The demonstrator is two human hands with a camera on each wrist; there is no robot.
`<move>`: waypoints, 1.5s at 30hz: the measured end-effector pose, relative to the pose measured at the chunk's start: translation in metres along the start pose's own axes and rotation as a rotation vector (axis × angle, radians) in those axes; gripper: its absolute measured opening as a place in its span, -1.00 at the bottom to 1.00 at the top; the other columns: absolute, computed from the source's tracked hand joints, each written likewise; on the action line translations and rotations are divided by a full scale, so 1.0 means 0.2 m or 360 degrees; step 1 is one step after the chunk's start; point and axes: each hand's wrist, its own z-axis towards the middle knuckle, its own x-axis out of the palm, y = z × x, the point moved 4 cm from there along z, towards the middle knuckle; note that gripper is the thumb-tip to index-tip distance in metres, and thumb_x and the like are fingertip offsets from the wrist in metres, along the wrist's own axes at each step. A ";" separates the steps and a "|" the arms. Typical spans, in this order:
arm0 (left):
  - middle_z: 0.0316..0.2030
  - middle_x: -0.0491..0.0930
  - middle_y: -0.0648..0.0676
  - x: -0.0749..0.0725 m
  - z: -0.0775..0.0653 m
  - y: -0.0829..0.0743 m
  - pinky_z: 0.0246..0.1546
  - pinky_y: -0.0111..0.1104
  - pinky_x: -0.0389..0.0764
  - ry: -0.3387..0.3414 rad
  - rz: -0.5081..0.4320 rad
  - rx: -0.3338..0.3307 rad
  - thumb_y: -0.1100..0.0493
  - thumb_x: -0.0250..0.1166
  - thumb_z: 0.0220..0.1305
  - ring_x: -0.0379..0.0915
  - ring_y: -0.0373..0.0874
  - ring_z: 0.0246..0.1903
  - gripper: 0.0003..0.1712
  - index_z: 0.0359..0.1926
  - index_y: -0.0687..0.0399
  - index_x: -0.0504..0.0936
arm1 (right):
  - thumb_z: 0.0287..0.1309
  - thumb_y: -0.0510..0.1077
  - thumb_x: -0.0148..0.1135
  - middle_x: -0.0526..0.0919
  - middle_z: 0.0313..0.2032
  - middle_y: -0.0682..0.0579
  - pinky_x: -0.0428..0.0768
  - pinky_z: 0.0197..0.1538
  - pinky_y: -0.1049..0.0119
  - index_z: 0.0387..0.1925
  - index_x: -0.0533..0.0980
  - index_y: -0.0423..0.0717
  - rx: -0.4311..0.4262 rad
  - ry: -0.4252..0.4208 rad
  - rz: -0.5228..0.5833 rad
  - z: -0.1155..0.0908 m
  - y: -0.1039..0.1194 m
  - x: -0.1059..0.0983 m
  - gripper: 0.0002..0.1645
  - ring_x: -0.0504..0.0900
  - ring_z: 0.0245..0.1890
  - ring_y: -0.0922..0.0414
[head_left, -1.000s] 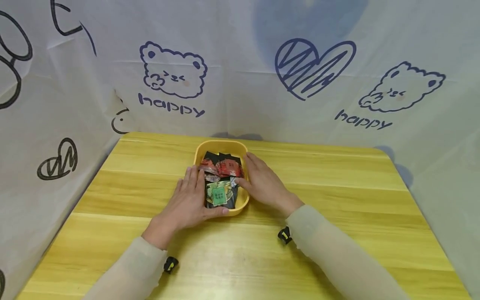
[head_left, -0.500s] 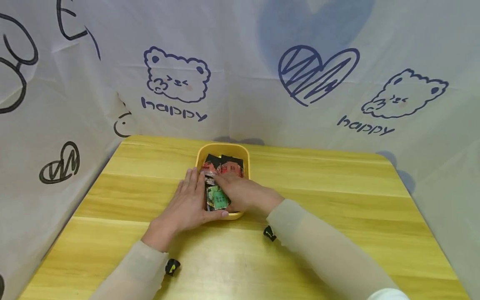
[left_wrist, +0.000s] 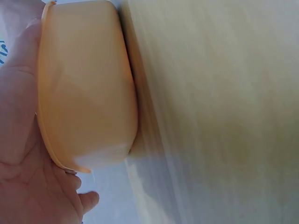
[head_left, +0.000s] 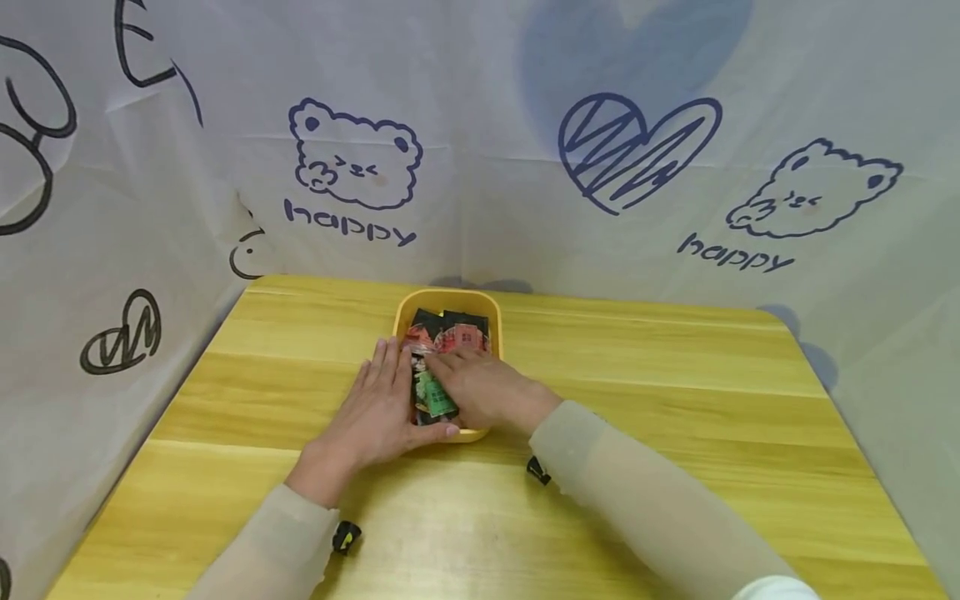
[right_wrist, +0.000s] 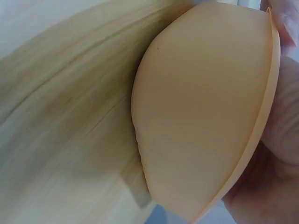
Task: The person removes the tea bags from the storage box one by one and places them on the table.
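A yellow plastic tub [head_left: 450, 295] holds several dark packets with printed labels. A red-labelled packet [head_left: 468, 337] lies toward the far end; a green-labelled packet [head_left: 438, 398] lies nearer, partly covered. My left hand [head_left: 367, 412] rests along the tub's left side, its fingers straight and its thumb on the near rim. Over the right rim my right hand [head_left: 487, 387] reaches inside, fingers laid across the packets beside the green label; its thumb is hidden in the head view. In both wrist views the tub's outer wall [left_wrist: 88, 84] stands upright on the table.
The wood-grain table [head_left: 675, 417] extends on both sides of the tub. White cloth [head_left: 495, 208] printed with hearts, bear faces and "happy" hangs behind it and along the left. Small black devices [head_left: 347, 537] sit under both wrists.
My right hand has moved left from the tub's right rim onto the packets inside. The green-labelled packet has shifted and is now more covered. My left hand has stayed on the tub's side.
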 end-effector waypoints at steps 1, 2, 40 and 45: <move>0.68 -0.33 0.36 0.00 0.00 0.00 0.64 0.16 -0.11 0.0002 -0.0006 0.0000 -0.80 0.11 0.09 -0.44 0.29 0.68 0.61 0.67 0.37 -0.16 | 0.32 0.31 0.38 0.22 0.62 -0.09 0.24 0.62 -0.11 0.69 0.02 -0.10 -0.0004 0.0006 -0.0013 0.00 0.00 0.00 0.20 0.22 0.61 -0.13; 0.68 -0.33 0.36 0.00 0.00 0.01 0.65 0.15 -0.11 0.0002 -0.0010 -0.0001 -0.79 0.11 0.10 -0.44 0.28 0.68 0.61 0.67 0.37 -0.17 | 0.33 0.32 0.37 0.21 0.62 -0.08 0.24 0.61 -0.12 0.69 0.02 -0.10 -0.0008 0.0012 -0.0032 0.01 0.01 0.00 0.19 0.21 0.61 -0.13; 0.67 -0.31 0.40 0.01 -0.01 0.02 0.65 0.11 -0.09 0.0026 0.0013 0.0003 -0.80 0.13 0.07 -0.37 0.31 0.67 0.63 0.64 0.44 -0.11 | 0.11 0.04 0.60 0.22 0.57 -0.32 0.10 0.66 -0.11 0.62 0.08 -0.31 0.0496 -0.0078 0.0368 -0.18 -0.77 -0.16 0.26 0.19 0.59 -0.26; 0.67 -0.28 0.40 -0.01 0.01 0.01 0.65 0.12 -0.09 0.0022 0.0018 0.0026 -0.77 0.18 0.08 -0.34 0.32 0.67 0.62 0.64 0.45 -0.10 | 0.15 0.04 0.57 -0.01 0.66 -0.27 -0.06 0.68 -0.10 0.68 -0.06 -0.24 0.0556 0.0094 0.0498 -0.16 -0.82 -0.02 0.33 -0.03 0.67 -0.25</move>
